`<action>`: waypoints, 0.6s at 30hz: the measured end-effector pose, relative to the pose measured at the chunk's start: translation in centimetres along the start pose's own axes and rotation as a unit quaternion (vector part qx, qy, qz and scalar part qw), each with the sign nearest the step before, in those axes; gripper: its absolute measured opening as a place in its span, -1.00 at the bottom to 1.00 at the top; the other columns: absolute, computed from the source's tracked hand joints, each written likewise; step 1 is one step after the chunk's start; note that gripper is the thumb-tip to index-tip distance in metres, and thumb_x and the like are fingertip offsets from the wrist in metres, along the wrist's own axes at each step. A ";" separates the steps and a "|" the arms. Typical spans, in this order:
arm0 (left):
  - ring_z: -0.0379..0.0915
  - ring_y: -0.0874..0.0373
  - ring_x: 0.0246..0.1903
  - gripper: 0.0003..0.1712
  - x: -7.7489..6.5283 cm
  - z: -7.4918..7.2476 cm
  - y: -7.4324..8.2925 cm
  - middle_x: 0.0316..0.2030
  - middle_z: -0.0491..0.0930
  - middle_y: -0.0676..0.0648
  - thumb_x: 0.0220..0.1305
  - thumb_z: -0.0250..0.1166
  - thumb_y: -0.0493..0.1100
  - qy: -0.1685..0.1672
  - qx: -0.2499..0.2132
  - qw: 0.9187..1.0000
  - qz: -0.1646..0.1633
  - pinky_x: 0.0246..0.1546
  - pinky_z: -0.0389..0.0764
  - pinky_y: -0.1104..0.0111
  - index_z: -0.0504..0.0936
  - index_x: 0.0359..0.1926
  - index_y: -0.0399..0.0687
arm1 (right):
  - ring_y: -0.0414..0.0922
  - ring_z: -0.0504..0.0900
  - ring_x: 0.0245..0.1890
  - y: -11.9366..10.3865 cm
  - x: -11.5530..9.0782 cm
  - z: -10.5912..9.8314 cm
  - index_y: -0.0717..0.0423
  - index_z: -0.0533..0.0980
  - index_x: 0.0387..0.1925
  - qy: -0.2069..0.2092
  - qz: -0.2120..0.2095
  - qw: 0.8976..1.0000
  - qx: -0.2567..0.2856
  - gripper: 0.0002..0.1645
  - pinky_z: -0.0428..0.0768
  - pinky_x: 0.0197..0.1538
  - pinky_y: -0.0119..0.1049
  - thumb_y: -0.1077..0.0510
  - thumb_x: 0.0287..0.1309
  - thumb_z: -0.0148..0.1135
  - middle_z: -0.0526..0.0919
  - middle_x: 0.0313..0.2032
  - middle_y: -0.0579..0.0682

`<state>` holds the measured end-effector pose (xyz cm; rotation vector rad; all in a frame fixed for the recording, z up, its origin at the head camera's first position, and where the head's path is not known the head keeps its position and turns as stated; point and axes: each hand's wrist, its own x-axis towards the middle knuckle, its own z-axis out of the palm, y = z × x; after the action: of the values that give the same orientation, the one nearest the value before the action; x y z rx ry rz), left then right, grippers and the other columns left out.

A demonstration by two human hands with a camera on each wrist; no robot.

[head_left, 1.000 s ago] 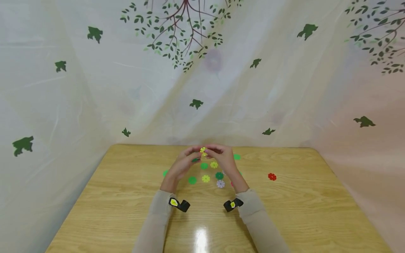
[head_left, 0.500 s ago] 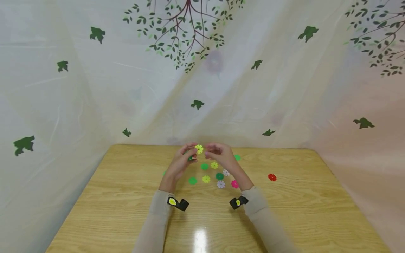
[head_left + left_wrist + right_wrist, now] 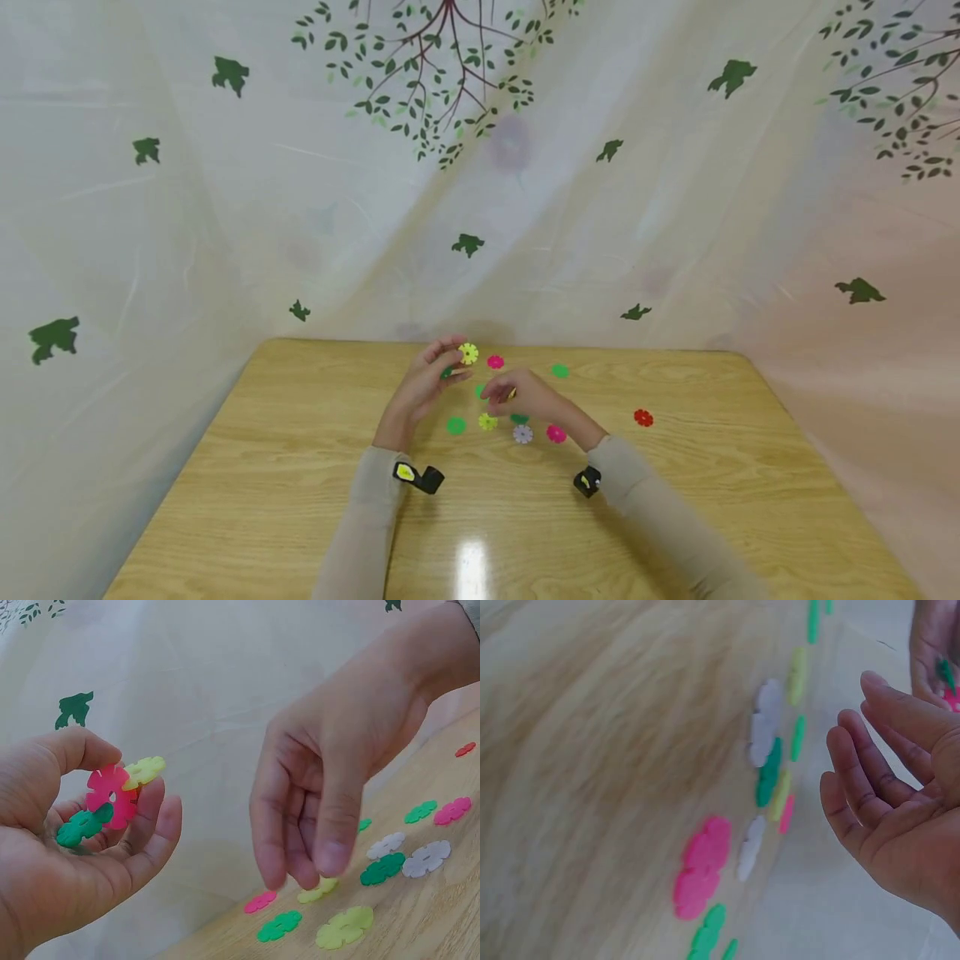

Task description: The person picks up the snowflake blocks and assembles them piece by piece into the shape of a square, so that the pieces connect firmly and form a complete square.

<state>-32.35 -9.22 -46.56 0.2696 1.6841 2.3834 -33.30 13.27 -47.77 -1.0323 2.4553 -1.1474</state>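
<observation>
In the left wrist view my left hand (image 3: 82, 862) pinches a small joined cluster of notched plastic flower discs. A pink disc (image 3: 99, 781) sits at its middle, with a yellow disc (image 3: 141, 774) slotted at one side and a dark green disc (image 3: 75, 831) at the other. My right hand (image 3: 534, 395) hovers over the loose discs, fingers bent loosely downward and nothing between them. Below it lie a yellow disc (image 3: 346, 930), a green disc (image 3: 279, 927) and a pink disc (image 3: 259, 901). In the head view it hides part of the scattered group.
Nearer me on the wooden table (image 3: 300, 500) lie a lilac disc (image 3: 522, 435), a pink disc (image 3: 556, 434) and a green disc (image 3: 456, 427). A red disc (image 3: 643, 418) lies apart at the right. A printed cloth (image 3: 360, 250) hangs behind the table's far edge.
My right hand has left the cluster and come down and back toward me over the loose discs. The left hand keeps the cluster, drawn slightly left.
</observation>
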 end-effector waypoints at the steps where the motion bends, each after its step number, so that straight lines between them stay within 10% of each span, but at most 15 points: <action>1: 0.52 0.22 -0.11 -0.56 0.0 0.0 0.0 -0.08 0.48 0.08 0.53 0.07 -0.31 0.001 0.005 1.000 0.000 0.02 0.69 0.36 0.32 0.33 -0.40 | -0.20 0.67 -0.27 0.1 0.0 0.1 0.34 0.67 -0.09 -0.010 0.005 1.000 -0.001 -0.74 0.68 -0.14 -0.38 0.31 0.19 0.43 0.77 -0.24 0.13; 18: 0.50 0.21 -0.05 -0.53 -0.2 -0.1 -0.3 0.17 0.46 -0.05 0.53 0.11 -0.27 -0.018 0.059 0.998 0.000 0.00 0.69 0.35 0.39 0.35 -0.42 | -0.27 0.48 -0.29 0.6 0.0 1.2 0.17 0.73 -0.10 -0.053 0.025 0.995 -0.077 -0.73 0.54 -0.18 -0.45 0.25 0.12 0.50 0.63 -0.27 0.01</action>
<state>-32.20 -9.25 -46.85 0.3289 1.8108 2.2683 -33.05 12.83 -48.99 -1.0393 2.5014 -0.8767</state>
